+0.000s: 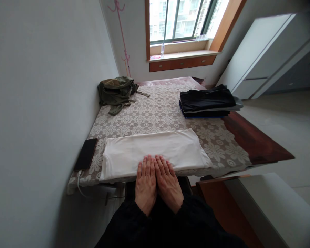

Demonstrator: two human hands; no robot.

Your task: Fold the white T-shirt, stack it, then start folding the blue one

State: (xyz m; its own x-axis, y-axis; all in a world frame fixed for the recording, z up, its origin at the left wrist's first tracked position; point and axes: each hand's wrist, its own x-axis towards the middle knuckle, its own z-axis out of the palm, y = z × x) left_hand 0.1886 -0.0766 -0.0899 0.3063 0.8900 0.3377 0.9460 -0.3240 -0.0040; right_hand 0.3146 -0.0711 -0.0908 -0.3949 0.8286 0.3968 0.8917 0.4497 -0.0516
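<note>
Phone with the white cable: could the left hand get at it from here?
Probably yes: the left hand rests flat on the folded white cloth, only that low cloth and some tablecloth lie between, and nothing covers the phone.

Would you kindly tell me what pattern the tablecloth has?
The tablecloth has pale flowers on a grey-brown ground, seen in the head view.

You have two bare hands (146, 182). You count one folded white cloth (150, 150), one dark folded fabric stack (208, 100), one olive-green fabric backpack (116, 91), one black rectangular phone (85, 154), one white cable (79, 173), one pink coat stand (122, 33), one clear plastic bottle (162, 50).
</note>
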